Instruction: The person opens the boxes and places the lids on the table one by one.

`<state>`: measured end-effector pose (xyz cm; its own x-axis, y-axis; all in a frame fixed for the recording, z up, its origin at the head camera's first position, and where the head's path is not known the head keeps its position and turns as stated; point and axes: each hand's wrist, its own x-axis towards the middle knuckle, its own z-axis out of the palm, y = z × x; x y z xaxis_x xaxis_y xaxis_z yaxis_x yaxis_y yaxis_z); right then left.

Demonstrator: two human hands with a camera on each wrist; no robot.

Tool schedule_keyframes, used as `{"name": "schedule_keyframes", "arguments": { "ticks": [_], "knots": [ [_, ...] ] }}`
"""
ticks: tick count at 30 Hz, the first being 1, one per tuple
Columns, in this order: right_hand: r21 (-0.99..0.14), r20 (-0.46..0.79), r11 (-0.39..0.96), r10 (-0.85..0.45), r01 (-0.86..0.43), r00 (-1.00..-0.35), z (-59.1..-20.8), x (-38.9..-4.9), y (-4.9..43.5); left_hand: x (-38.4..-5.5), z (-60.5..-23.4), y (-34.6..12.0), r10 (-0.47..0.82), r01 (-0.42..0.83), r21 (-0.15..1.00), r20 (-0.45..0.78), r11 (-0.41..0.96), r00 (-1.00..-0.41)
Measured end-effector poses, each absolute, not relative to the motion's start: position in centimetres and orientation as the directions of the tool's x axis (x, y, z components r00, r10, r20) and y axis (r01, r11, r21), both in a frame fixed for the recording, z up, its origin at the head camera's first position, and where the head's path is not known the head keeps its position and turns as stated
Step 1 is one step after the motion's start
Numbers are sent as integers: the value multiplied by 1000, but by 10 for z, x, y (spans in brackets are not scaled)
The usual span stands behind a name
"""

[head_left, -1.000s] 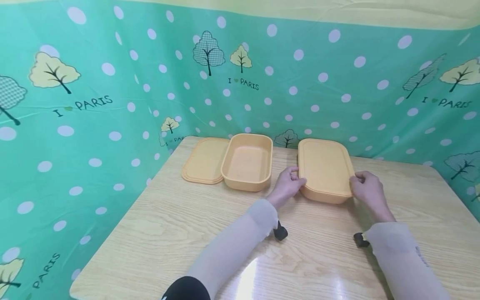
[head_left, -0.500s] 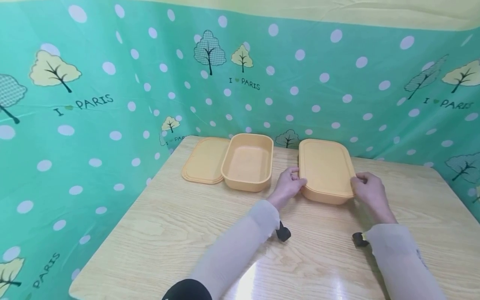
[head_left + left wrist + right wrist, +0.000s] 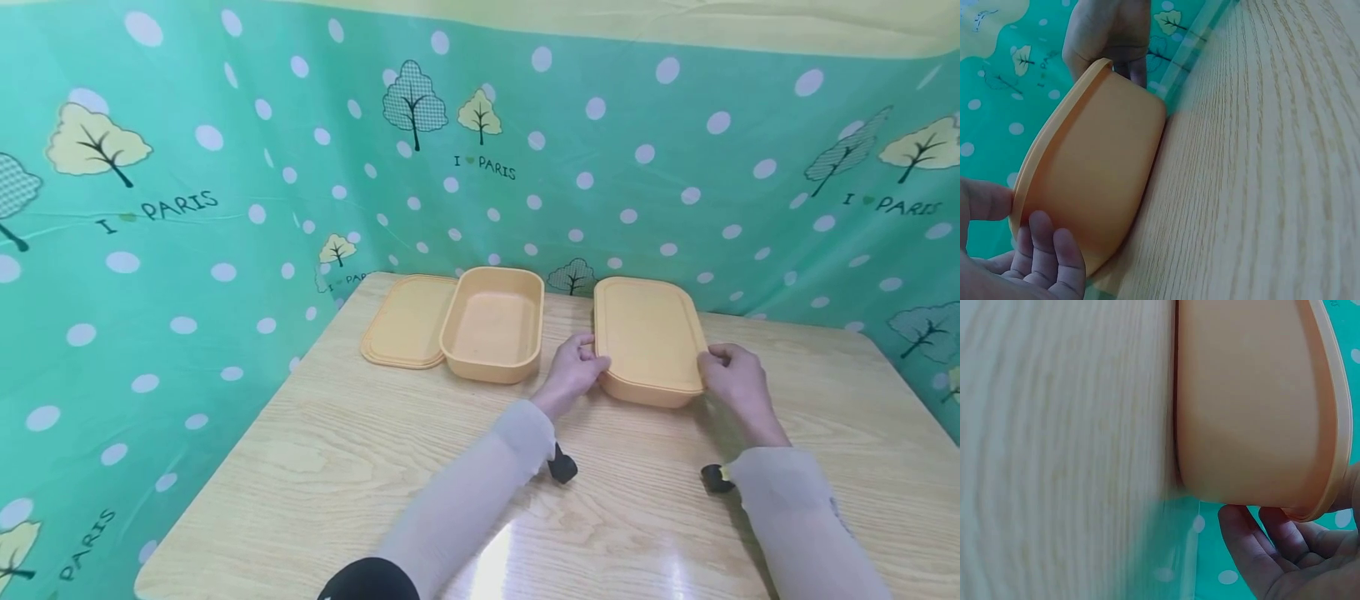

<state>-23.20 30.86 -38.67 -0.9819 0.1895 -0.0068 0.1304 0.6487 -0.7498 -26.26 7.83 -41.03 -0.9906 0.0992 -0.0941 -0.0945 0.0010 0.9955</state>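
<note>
A light orange food container point(image 3: 651, 333) with its flat lid on stands at the back of the table, right of the middle. My left hand point(image 3: 573, 373) holds its left side near the front corner. The left wrist view shows that thumb at the lid's rim and the fingers point(image 3: 1067, 253) against the wall below. My right hand point(image 3: 738, 385) holds the opposite side, thumb by the lid edge and fingertips under the rim in the right wrist view. The lid sits along the rim, and the container's base point(image 3: 1179, 450) is right at the tabletop.
To the left stands a similar uncovered food container point(image 3: 492, 367) with nothing inside. Its left side overlaps a loose flat lid point(image 3: 408, 321) lying on the wooden table point(image 3: 337, 450). A green dotted curtain point(image 3: 300, 150) hangs close behind the table and along its left side.
</note>
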Motion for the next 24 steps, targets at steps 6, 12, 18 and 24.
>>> {"name": "schedule_keyframes", "arguments": {
  "ticks": [6, 12, 18, 24],
  "knots": [
    [-753, -5, 645, 187, 127, -982, -387, -232, 306, -263, -412, 76, 83, -97, 995, -99, 28, -992],
    [-745, 2, 657, 180, 119, -984, -387, -233, 304, -264, -414, 74, 67, -79, 995, -83, 56, -994],
    [-751, -20, 649, 164, 123, -986, -386, -233, 302, -262, -413, 72, 48, -70, 995, -74, 69, -996],
    [-767, -60, 624, 162, 149, -985, -385, -232, 301, -261, -413, 72, 19, -75, 993, -77, 91, -997]
  ]
}}
